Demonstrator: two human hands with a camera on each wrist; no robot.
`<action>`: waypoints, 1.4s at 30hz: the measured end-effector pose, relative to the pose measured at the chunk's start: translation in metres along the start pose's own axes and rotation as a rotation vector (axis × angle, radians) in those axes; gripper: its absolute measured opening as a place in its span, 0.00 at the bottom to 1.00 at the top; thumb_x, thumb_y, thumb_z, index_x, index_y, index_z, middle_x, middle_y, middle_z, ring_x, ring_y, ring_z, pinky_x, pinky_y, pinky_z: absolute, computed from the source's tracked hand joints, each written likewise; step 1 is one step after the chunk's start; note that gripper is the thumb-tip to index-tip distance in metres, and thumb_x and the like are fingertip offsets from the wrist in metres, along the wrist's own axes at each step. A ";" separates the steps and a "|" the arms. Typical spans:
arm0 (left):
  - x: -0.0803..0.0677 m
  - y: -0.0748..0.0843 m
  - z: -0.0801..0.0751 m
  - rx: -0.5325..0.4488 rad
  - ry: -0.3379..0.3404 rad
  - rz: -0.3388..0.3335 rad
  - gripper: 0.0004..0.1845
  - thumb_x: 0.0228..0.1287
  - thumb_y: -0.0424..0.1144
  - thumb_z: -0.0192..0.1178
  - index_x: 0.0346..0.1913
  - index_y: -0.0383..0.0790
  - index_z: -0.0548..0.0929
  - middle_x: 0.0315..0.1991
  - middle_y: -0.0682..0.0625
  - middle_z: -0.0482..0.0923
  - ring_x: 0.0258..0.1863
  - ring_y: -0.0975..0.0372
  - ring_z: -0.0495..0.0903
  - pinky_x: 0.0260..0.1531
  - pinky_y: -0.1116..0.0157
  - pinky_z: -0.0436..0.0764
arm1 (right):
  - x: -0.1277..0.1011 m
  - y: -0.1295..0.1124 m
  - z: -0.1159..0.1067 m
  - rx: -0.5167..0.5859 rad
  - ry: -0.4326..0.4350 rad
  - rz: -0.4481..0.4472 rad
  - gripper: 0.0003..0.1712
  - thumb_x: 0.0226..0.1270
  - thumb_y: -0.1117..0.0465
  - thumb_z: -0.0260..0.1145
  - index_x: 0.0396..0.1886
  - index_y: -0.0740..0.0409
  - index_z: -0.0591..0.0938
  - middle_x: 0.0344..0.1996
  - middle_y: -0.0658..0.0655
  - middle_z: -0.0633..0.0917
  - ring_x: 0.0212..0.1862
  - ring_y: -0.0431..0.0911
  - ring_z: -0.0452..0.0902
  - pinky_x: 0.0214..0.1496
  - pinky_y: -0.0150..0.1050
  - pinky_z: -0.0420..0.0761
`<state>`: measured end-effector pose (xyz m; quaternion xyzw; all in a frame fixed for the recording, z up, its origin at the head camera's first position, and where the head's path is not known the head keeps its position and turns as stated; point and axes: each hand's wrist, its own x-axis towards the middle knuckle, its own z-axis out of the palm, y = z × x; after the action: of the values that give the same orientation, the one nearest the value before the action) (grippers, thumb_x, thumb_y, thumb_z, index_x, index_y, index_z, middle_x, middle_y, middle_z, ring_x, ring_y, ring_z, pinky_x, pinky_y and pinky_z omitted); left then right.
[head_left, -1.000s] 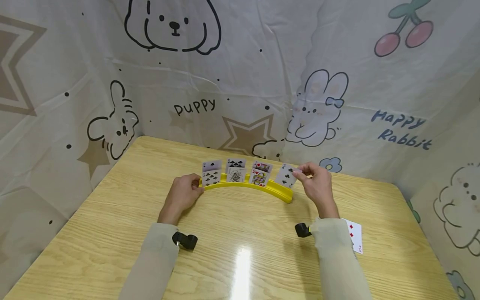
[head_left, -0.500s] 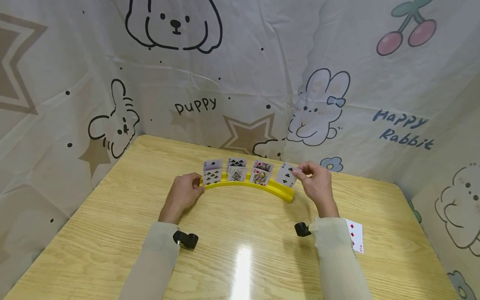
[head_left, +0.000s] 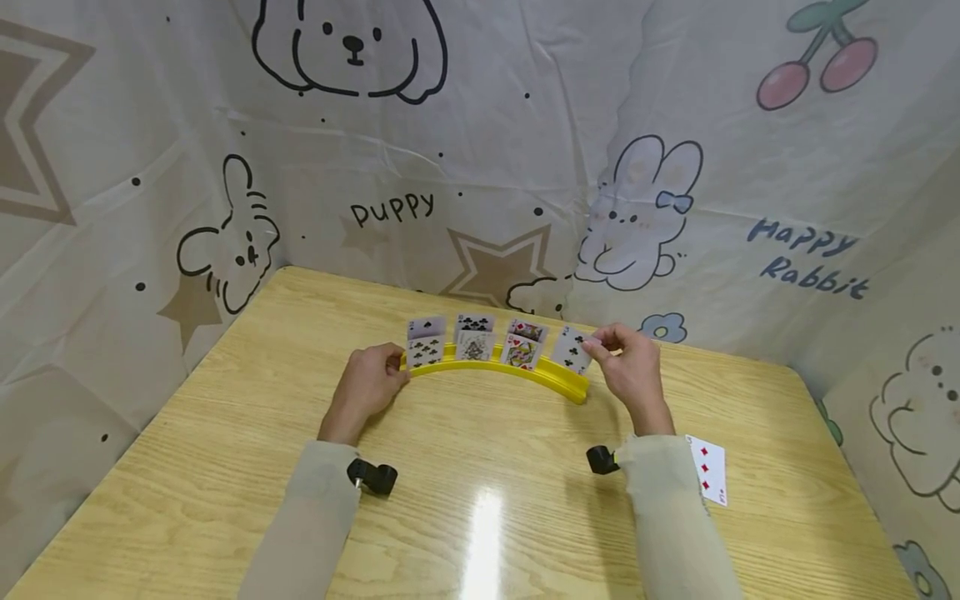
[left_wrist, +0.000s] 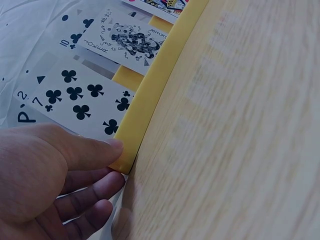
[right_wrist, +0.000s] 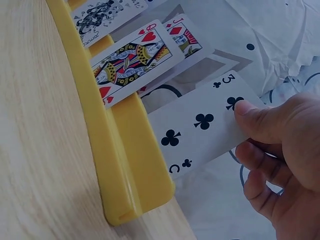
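A curved yellow card holder (head_left: 480, 364) stands on the table with playing cards upright in two rows. My left hand (head_left: 365, 385) pinches its left end, thumb on the front face beside the seven of clubs (left_wrist: 80, 95). At the other end, my right hand (head_left: 632, 371) pinches the three of clubs (right_wrist: 200, 125) by its upper corner between thumb and fingers. The lower edge of that card meets the back of the holder. In front sit the joker (head_left: 475, 346) and queen of hearts (right_wrist: 135, 62); behind the queen shows a jack of diamonds (right_wrist: 187, 37).
A diamond card (head_left: 712, 471) lies face up on the wooden table (head_left: 480, 450), partly hidden by my right sleeve. A cartoon-printed cloth (head_left: 375, 150) hangs behind and on both sides of the table.
Almost nothing moves; the view shifts slightly. My right forearm shifts a little left, uncovering more of the diamond card. Both hands keep their grips.
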<state>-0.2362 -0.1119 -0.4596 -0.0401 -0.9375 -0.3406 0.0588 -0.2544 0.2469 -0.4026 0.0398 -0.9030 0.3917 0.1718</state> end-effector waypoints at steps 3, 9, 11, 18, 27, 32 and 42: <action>0.001 0.001 0.000 0.003 0.000 0.005 0.18 0.51 0.38 0.64 0.46 0.35 0.79 0.32 0.49 0.77 0.29 0.61 0.72 0.32 0.63 0.74 | -0.002 0.002 0.001 -0.008 -0.002 0.006 0.10 0.53 0.51 0.67 0.26 0.52 0.79 0.27 0.51 0.79 0.33 0.45 0.72 0.34 0.45 0.72; 0.001 0.002 0.000 -0.001 0.001 0.008 0.18 0.51 0.38 0.64 0.46 0.35 0.79 0.32 0.49 0.77 0.29 0.61 0.73 0.32 0.62 0.74 | -0.006 0.003 0.001 -0.026 -0.001 -0.014 0.09 0.54 0.54 0.67 0.27 0.55 0.80 0.28 0.52 0.80 0.33 0.46 0.73 0.37 0.42 0.73; 0.001 0.002 0.001 -0.003 0.003 0.005 0.18 0.51 0.37 0.64 0.46 0.35 0.79 0.32 0.49 0.77 0.29 0.61 0.73 0.32 0.62 0.74 | -0.006 0.003 0.000 -0.030 -0.013 -0.004 0.10 0.54 0.53 0.67 0.28 0.55 0.80 0.29 0.52 0.80 0.34 0.46 0.73 0.38 0.42 0.73; 0.000 0.002 0.001 -0.006 -0.005 -0.003 0.18 0.51 0.37 0.64 0.47 0.36 0.78 0.33 0.49 0.78 0.29 0.61 0.73 0.31 0.63 0.74 | -0.008 0.004 -0.002 -0.028 -0.062 0.024 0.11 0.52 0.52 0.68 0.29 0.53 0.79 0.29 0.51 0.79 0.34 0.45 0.73 0.37 0.41 0.72; 0.001 0.003 0.000 -0.008 -0.001 0.004 0.18 0.51 0.37 0.64 0.47 0.35 0.78 0.33 0.49 0.78 0.29 0.61 0.73 0.31 0.63 0.74 | -0.014 0.012 -0.004 -0.017 -0.096 0.009 0.15 0.49 0.52 0.70 0.31 0.55 0.79 0.29 0.51 0.79 0.33 0.45 0.73 0.33 0.40 0.72; 0.000 0.001 0.001 0.000 0.000 -0.006 0.18 0.51 0.38 0.64 0.46 0.36 0.79 0.32 0.50 0.77 0.29 0.61 0.72 0.31 0.63 0.73 | -0.019 0.018 -0.006 -0.020 -0.114 0.044 0.15 0.49 0.51 0.70 0.33 0.54 0.80 0.31 0.51 0.80 0.35 0.45 0.73 0.35 0.40 0.72; 0.000 -0.001 0.001 0.005 -0.007 -0.006 0.18 0.53 0.39 0.63 0.47 0.37 0.78 0.33 0.50 0.77 0.29 0.61 0.73 0.31 0.63 0.73 | -0.032 0.027 -0.015 -0.074 -0.168 0.069 0.20 0.50 0.47 0.68 0.38 0.56 0.80 0.34 0.52 0.80 0.37 0.46 0.73 0.36 0.40 0.72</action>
<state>-0.2362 -0.1117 -0.4614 -0.0385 -0.9387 -0.3381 0.0549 -0.2253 0.2745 -0.4225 0.0352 -0.9289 0.3591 0.0832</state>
